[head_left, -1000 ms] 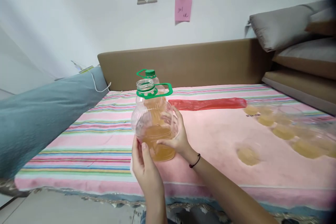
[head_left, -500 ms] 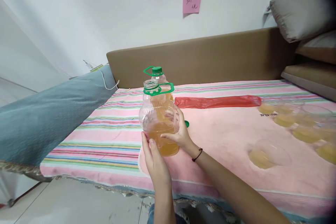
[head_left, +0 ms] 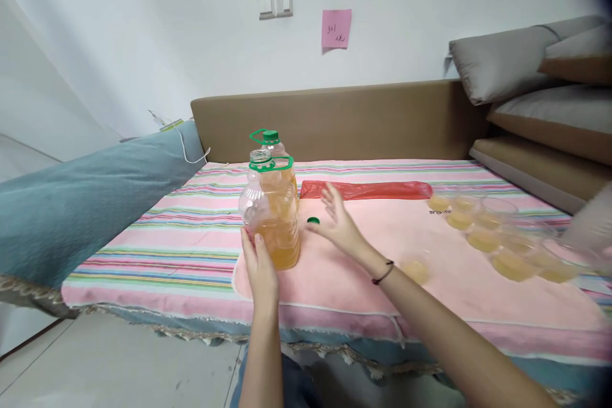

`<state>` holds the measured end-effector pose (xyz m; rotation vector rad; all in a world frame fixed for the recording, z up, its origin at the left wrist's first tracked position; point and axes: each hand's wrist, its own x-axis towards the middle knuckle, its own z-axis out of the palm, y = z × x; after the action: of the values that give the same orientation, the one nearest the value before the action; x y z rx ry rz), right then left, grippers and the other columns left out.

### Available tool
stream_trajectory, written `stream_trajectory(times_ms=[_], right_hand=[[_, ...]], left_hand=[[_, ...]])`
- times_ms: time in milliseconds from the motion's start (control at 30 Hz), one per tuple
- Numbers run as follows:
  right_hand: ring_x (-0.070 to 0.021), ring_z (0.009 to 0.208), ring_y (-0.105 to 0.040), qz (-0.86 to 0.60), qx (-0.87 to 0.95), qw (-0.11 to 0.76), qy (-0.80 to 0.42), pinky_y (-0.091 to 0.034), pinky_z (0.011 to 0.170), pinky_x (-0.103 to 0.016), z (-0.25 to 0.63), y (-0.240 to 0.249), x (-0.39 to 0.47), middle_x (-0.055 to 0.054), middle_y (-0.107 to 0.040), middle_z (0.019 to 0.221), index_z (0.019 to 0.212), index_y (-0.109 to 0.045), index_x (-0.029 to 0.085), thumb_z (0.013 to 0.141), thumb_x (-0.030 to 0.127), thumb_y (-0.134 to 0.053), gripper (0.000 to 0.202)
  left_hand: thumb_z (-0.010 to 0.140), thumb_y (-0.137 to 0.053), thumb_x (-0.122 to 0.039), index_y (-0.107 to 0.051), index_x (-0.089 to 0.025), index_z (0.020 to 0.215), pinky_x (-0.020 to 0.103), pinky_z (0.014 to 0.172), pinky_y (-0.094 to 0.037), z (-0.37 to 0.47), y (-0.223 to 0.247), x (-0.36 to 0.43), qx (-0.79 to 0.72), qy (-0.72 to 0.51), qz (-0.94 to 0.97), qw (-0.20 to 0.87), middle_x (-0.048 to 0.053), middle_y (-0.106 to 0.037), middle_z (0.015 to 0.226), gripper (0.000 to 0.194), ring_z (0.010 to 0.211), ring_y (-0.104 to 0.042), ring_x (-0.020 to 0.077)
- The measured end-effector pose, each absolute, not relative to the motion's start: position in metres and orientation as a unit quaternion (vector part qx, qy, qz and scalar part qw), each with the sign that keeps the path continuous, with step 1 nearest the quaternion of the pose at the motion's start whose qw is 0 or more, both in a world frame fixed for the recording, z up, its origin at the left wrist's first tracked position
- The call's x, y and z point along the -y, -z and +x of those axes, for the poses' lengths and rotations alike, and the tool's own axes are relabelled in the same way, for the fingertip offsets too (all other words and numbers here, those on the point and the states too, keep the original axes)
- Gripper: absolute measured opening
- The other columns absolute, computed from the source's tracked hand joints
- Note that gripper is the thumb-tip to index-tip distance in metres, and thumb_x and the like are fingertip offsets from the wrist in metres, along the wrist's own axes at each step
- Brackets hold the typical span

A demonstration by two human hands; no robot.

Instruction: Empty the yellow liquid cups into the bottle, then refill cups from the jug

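Observation:
An uncapped clear bottle (head_left: 275,229) of yellow liquid, with a green ring handle, stands upright on the pink mat (head_left: 344,268). My left hand (head_left: 261,268) rests against its lower left side, fingers extended. Off the bottle's right side, my right hand (head_left: 342,226) is raised with fingers spread and nothing in it. Partly hidden behind the open bottle is a second bottle (head_left: 271,139) with its green cap on. A loose green cap (head_left: 313,220) lies beside my right hand's fingertips. One clear cup (head_left: 415,269) holding yellow liquid stands right of my right wrist.
Several clear cups (head_left: 484,240) with yellow liquid are grouped at the right. A folded red plastic bag (head_left: 373,190) lies behind the mat. Cushions (head_left: 507,57) are piled at the back right, and a blue-covered armrest (head_left: 95,204) is at the left.
My right hand has let go of the bottle and moved off to its right, opening its fingers. My left hand has stayed on the bottle. The camera view has turned toward the right.

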<state>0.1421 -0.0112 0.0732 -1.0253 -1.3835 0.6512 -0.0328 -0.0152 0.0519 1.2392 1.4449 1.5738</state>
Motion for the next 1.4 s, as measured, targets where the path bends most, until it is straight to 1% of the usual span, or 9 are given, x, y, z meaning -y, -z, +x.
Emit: stream_trajectory(times_ms=[133,233,300,367,433,600,867,1200,1400], right_hand=[[-0.0238,0.144,-0.036,-0.485,0.556,0.638,-0.222,-0.026,0.120,-0.046,0.223,-0.095,0.071,-0.012,-0.033,0.157,0.144,-0.031,0.030,0.081,0.045,-0.072,0.076],[-0.0241,0.129,-0.053,-0.537,0.521,0.646,-0.150,-0.039,0.111,-0.048,0.281,-0.091,0.116,-0.009,-0.051,0.144,0.129,-0.049,0.031,0.080,0.046,-0.071,0.056],[-0.0246,0.119,-0.060,-0.572,0.504,0.634,-0.131,-0.045,0.105,-0.048,0.310,-0.077,0.142,-0.010,-0.060,0.132,0.119,-0.057,0.028,0.081,0.047,-0.070,0.044],[-0.0253,0.111,-0.064,-0.602,0.489,0.617,-0.131,-0.049,0.100,-0.048,0.329,-0.056,0.162,-0.011,-0.065,0.122,0.110,-0.061,0.025,0.080,0.049,-0.069,0.039],[-0.0260,0.105,-0.067,-0.622,0.481,0.602,-0.144,-0.052,0.096,-0.048,0.339,-0.034,0.174,-0.012,-0.068,0.116,0.105,-0.064,0.023,0.079,0.051,-0.069,0.038],[-0.0285,0.100,-0.070,-0.638,0.458,0.574,-0.232,-0.053,0.095,-0.050,0.340,0.004,0.184,-0.013,-0.073,0.113,0.103,-0.069,0.021,0.073,0.051,-0.073,0.042],[-0.0286,0.104,-0.071,-0.613,0.431,0.580,-0.320,-0.053,0.097,-0.048,0.346,0.007,0.181,-0.011,-0.077,0.110,0.096,-0.073,0.021,0.069,0.047,-0.076,0.038],[-0.0289,0.102,-0.070,-0.614,0.376,0.608,-0.335,-0.052,0.096,-0.048,0.365,-0.007,0.191,-0.014,-0.075,0.108,0.097,-0.070,0.019,0.068,0.044,-0.075,0.039],[-0.0279,0.098,-0.069,-0.669,0.384,0.548,-0.323,-0.053,0.090,-0.046,0.373,-0.010,0.203,-0.014,-0.073,0.111,0.098,-0.068,0.018,0.072,0.042,-0.066,0.036]], left_hand=[[0.094,-0.045,-0.052,-0.028,-0.014,0.148,0.041,0.125,-0.008,-0.020,-0.055,0.034,-0.535,-0.641,0.495,0.240,0.017,-0.020,0.162,0.069,0.152,-0.013,0.0254],[0.093,-0.052,-0.039,-0.038,-0.018,0.138,0.041,0.125,-0.004,0.004,-0.056,0.058,-0.450,-0.668,0.572,0.157,0.015,-0.021,0.159,0.051,0.152,-0.010,0.0251],[0.093,-0.054,-0.032,-0.045,-0.022,0.131,0.042,0.125,-0.011,0.026,-0.051,0.073,-0.390,-0.641,0.634,0.190,0.012,-0.030,0.155,0.040,0.150,-0.019,0.0246],[0.092,-0.055,-0.029,-0.049,-0.023,0.126,0.043,0.118,-0.032,0.052,-0.042,0.084,-0.340,-0.591,0.685,0.256,0.011,-0.047,0.142,0.035,0.139,-0.042,0.0240],[0.089,-0.057,-0.028,-0.050,-0.023,0.124,0.041,0.102,-0.049,0.080,-0.030,0.092,-0.306,-0.537,0.715,0.327,0.010,-0.058,0.129,0.036,0.119,-0.059,0.0225],[0.075,-0.070,-0.025,-0.044,-0.022,0.123,0.042,0.096,-0.051,0.137,-0.001,0.096,-0.304,-0.431,0.708,0.469,0.013,-0.057,0.129,0.055,0.112,-0.062,0.0228],[0.062,-0.077,-0.021,-0.035,-0.022,0.130,0.044,0.106,-0.040,0.183,0.018,0.085,-0.335,-0.409,0.714,0.458,0.014,-0.056,0.129,0.080,0.123,-0.054,0.0259],[0.069,-0.074,-0.028,-0.031,-0.023,0.130,0.040,0.091,-0.050,0.205,0.008,0.074,-0.337,-0.400,0.701,0.485,0.012,-0.058,0.121,0.075,0.106,-0.062,0.0215],[0.066,-0.077,-0.026,-0.036,-0.025,0.126,0.036,0.086,-0.051,0.256,-0.001,0.048,-0.314,-0.407,0.697,0.501,0.008,-0.060,0.118,0.072,0.101,-0.063,0.0189]])
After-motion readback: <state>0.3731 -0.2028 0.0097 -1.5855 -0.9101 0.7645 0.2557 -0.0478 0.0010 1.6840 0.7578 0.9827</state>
